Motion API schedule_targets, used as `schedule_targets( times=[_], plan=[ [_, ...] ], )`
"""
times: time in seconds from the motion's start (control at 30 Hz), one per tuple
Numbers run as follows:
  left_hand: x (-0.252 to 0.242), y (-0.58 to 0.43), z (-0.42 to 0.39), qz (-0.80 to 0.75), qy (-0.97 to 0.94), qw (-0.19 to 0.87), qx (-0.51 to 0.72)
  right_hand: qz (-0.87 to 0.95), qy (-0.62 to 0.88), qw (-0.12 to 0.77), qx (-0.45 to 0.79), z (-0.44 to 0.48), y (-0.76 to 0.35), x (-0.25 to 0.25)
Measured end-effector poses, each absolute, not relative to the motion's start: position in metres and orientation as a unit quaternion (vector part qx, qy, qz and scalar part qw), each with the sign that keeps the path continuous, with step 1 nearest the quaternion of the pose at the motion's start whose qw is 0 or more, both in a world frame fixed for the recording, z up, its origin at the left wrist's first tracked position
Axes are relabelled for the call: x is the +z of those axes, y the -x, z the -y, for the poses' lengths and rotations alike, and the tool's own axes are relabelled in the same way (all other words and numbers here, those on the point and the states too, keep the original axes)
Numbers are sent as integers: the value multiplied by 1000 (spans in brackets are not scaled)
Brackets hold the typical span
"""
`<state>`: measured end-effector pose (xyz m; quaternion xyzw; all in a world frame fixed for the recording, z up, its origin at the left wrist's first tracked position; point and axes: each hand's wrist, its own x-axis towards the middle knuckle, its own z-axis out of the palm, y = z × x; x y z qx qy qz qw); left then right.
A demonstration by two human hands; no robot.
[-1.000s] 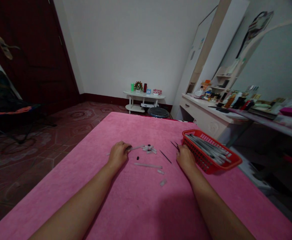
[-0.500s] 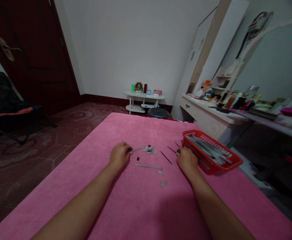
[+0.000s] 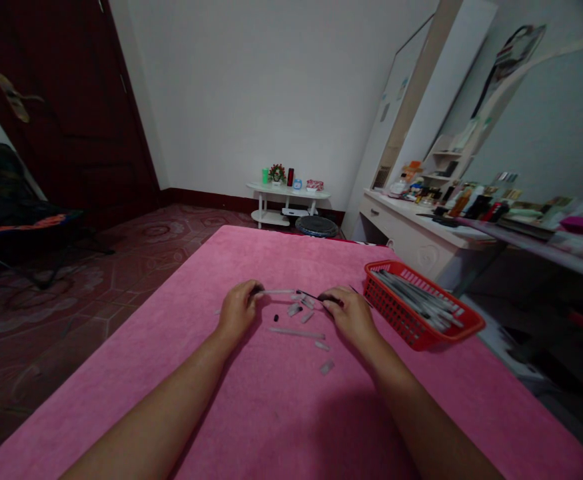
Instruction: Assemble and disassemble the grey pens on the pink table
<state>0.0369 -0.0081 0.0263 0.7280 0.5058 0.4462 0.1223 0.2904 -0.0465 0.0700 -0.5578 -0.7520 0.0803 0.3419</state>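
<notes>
My left hand (image 3: pixel 237 312) is closed on the left end of a clear pen barrel (image 3: pixel 278 291) that points to the right. My right hand (image 3: pixel 354 319) pinches a thin dark pen refill (image 3: pixel 309 295), its tip close to the barrel's right end; I cannot tell whether they touch. Just below lies a small pile of clear pen caps (image 3: pixel 307 318). Nearer to me are a black end plug (image 3: pixel 276 318), a second clear barrel (image 3: pixel 298 333) and two loose clear pieces, one being a cap-like piece (image 3: pixel 326 367). Another thin dark refill (image 3: pixel 362 297) shows partly behind my right hand.
A red plastic basket (image 3: pixel 401 320) full of pen parts (image 3: pixel 421 300) stands on the pink cloth (image 3: pixel 251 400) at the right. Beyond are a white dressing table (image 3: pixel 411 230) with bottles, a low white stand (image 3: pixel 291 192) and a folding chair (image 3: pixel 16 220).
My right hand has moved left from beside the basket, bringing the refill to the barrel's end. The barrel in my left hand now lies more level. Some caps in the pile have shifted.
</notes>
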Motion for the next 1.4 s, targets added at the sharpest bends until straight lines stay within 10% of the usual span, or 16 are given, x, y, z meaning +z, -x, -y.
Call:
schedule_targets(
  times=[0.8, 1.13, 1.4],
  plan=[
    [36, -55, 24, -377, -866, 38, 327, 819, 523, 227, -58, 58, -277, 84],
    [25, -49, 10, -442, -675, 196, 557, 692, 500, 515, -73, 66, -263, 82],
    [28, -46, 7, -453, -566, 248, 643, 811, 488, 318, 52, 55, -233, 49]
  ],
)
